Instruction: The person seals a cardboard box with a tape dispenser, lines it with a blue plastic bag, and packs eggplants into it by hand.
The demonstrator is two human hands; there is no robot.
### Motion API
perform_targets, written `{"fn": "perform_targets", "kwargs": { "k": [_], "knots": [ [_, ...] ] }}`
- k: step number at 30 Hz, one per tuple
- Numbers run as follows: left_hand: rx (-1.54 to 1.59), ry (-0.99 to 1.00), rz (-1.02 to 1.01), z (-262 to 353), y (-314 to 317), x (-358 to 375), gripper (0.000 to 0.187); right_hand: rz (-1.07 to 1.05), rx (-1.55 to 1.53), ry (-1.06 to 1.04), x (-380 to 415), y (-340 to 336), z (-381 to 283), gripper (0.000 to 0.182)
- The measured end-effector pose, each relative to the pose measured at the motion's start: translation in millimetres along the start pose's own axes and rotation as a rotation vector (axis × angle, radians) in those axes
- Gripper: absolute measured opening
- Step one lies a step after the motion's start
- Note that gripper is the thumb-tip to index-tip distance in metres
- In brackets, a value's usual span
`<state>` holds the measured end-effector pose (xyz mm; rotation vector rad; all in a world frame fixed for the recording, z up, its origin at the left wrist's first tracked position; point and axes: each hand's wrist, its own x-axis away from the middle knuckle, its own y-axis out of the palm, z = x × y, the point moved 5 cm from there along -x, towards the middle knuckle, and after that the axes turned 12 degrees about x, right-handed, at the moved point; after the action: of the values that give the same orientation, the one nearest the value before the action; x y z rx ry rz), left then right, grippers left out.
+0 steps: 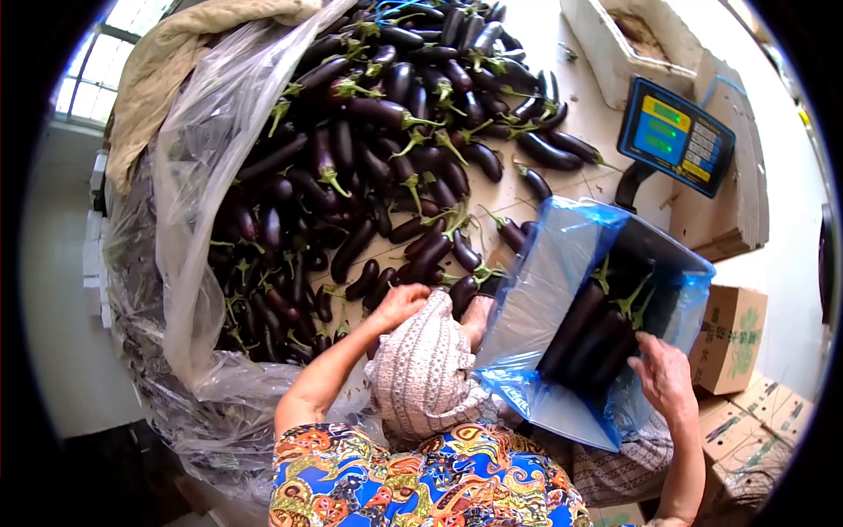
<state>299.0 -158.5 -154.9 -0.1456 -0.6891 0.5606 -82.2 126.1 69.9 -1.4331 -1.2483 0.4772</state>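
My left hand (399,306) is beside my left knee, at the near edge of a big heap of eggplants (378,114). Its fingers reach forward, partly hidden by the knee, and I see nothing held in them. Close to the fingertips lies a dark purple eggplant (430,261) with a green stem. My right hand (665,373) is at the right side of a box (645,230) lined with blue plastic film (518,386). Its fingers are loosely bent and apart, near the long eggplants (584,342) lying side by side inside.
Clear plastic sheeting (189,290) and a beige quilt (176,53) border the heap on the left. A digital scale display (676,133) stands behind the box. Flattened cardboard (729,167), a white foam box (597,44) and printed cartons (733,338) are on the right.
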Motion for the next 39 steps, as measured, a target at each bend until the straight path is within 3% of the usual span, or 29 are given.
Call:
{"fn": "perform_targets", "kwargs": {
  "k": [2, 6, 7, 10, 11, 15, 20, 22, 24, 32, 39],
  "knots": [
    [0.169, -0.148, -0.008, -50, 13, 15, 0.039, -0.045, 0.013, -0.016, 4, 2, -9, 0.039],
    [0.135, -0.129, 0.013, -57, 14, 42, 0.043, -0.075, 0.064, -0.093, 11, 6, -24, 0.043],
    [0.018, -0.230, 0.035, -63, 12, 50, 0.044, -0.098, 0.033, -0.074, 12, 9, -23, 0.043],
    [-0.011, -0.288, 0.199, -93, 10, 66, 0.041, -0.133, 0.003, -0.039, 13, 24, -14, 0.044],
    [-0.015, -0.320, 0.171, -101, 9, 71, 0.046, -0.135, 0.035, -0.045, 14, 30, -8, 0.044],
    [-0.005, -0.302, 0.443, -169, 9, 81, 0.031, -0.160, -0.042, 0.059, 11, 37, -5, 0.039],
    [0.154, -0.389, 0.717, -179, -18, 100, 0.031, 0.016, -0.126, 0.132, -1, 31, -1, 0.022],
    [0.126, -0.416, 0.752, -202, -27, 105, 0.032, 0.183, -0.079, 0.068, -4, 31, 9, 0.017],
    [0.067, -0.421, 0.816, -209, -33, 109, 0.032, 0.134, -0.099, 0.197, -4, 38, 31, 0.016],
    [-0.022, -0.385, 0.831, -203, -28, 98, 0.039, 0.089, -0.227, 0.281, -6, 51, 57, 0.019],
    [-0.081, -0.349, 1.022, -229, -26, 126, 0.035, 0.098, -0.535, 0.445, 4, 59, 89, 0.024]
  ]
}}
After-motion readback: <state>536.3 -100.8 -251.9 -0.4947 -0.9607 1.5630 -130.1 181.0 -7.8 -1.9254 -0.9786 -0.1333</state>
